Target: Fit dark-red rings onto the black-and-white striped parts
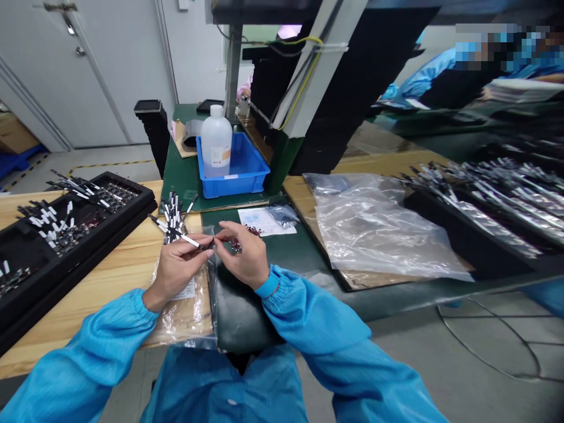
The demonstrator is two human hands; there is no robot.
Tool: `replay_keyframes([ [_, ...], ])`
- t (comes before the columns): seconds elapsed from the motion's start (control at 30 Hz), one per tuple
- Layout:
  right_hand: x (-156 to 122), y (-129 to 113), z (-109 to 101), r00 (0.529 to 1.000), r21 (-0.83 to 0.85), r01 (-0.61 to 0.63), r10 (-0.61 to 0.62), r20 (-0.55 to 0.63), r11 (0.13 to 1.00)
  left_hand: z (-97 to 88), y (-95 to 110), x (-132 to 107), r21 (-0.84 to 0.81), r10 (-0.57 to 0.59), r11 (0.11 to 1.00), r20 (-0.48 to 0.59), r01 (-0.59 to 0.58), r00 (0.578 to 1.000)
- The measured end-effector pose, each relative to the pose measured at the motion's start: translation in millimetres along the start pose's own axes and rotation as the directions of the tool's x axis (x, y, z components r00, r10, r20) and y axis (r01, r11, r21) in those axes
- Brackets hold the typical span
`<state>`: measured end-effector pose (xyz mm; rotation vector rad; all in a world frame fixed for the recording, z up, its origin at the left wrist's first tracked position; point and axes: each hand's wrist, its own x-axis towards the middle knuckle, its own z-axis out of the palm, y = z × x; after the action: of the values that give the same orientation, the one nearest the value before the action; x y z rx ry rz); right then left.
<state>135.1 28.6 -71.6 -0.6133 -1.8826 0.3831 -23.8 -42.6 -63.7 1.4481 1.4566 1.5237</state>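
We are pinching a thin black-and-white strip (185,239) in our left hand (178,271), holding it over the bench. Our right hand (242,255) is pinching something too small to identify at the strip's tip, just above dark red parts (237,245).

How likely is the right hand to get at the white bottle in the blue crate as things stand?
Likely yes: nothing tall stands between the right hand and the white plastic bottle in the blue crate. It would be a forward stretch, though, and the fingertips are now occupied close to the left hand.
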Motion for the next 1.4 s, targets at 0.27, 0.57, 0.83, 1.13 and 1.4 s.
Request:
replay_keyframes([
  [0.27, 0, 1, 0, 0.999, -0.006, 0.044, -0.044, -0.024, 0.999, 2.8, 3, 0, -0.017, 0.006, 1.0, -0.027, -0.007, 1.0],
  [0.57, -1, 4, 3, 0.995, -0.05, 0.078, -0.081, -0.056, 0.996, 0.3, -4, 2, -0.061, 0.055, 0.997, 0.008, -0.055, 0.998],
  [0.83, 3, 5, -2, 0.99, -0.067, 0.131, -0.134, -0.04, 0.989, 1.4, -3, 5, -0.047, -0.032, 0.998, -0.031, 0.03, 0.999],
  [1.13, 9, 15, -7, 0.987, -0.049, 0.128, -0.132, -0.089, 0.991, -52.7, 21, 17, -0.326, -0.126, 0.945, -0.335, 0.011, 0.934],
  [1.4, 14, 9, -9, 0.984, -0.036, 0.159, -0.161, -0.073, 0.987, -216.7, 50, -21, -0.031, -0.171, 0.982, -0.571, 0.188, 0.803],
])
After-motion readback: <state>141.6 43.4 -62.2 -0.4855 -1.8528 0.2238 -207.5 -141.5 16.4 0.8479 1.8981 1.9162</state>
